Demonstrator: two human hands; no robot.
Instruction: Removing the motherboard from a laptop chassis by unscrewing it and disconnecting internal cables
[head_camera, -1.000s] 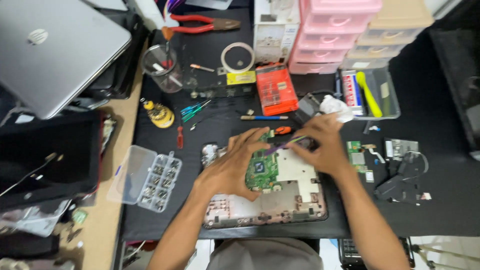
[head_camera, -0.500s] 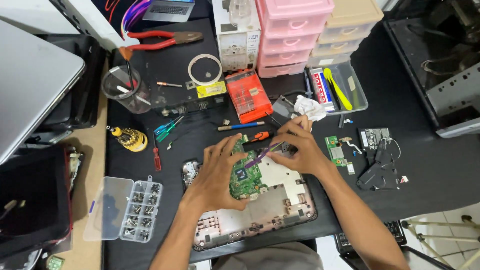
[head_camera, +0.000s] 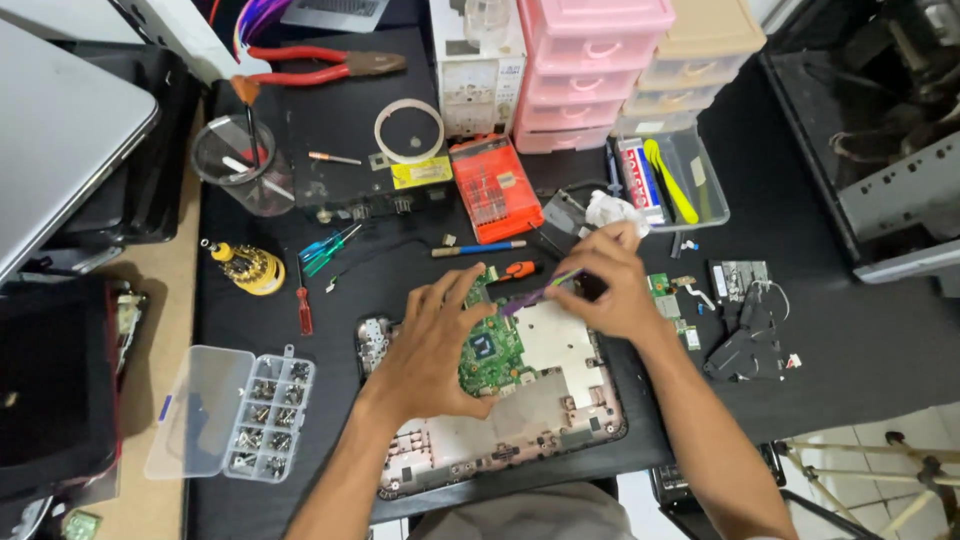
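Observation:
An opened laptop base (head_camera: 560, 425) lies on the black mat in front of me, with a green circuit board (head_camera: 487, 348) in its upper part. My left hand (head_camera: 432, 345) rests on the board, fingers spread, pressing its left side. My right hand (head_camera: 606, 288) sits at the board's top right corner, fingers pinched on a thin purple tool (head_camera: 540, 291) whose tip points left toward the board's upper edge.
An orange screwdriver-bit case (head_camera: 493, 188), a tape roll (head_camera: 409, 130), red pliers (head_camera: 320, 66) and pink drawer boxes (head_camera: 590, 70) stand behind. A clear screw organiser (head_camera: 262, 415) lies at left. Small screwdrivers (head_camera: 322, 250), a yellow tool (head_camera: 250, 267) and loose black parts (head_camera: 745, 320) surround the laptop.
The view has shifted down and to the right across the bench. Both hands stay on the circuit board; the right hand keeps the purple tool at the board's top edge.

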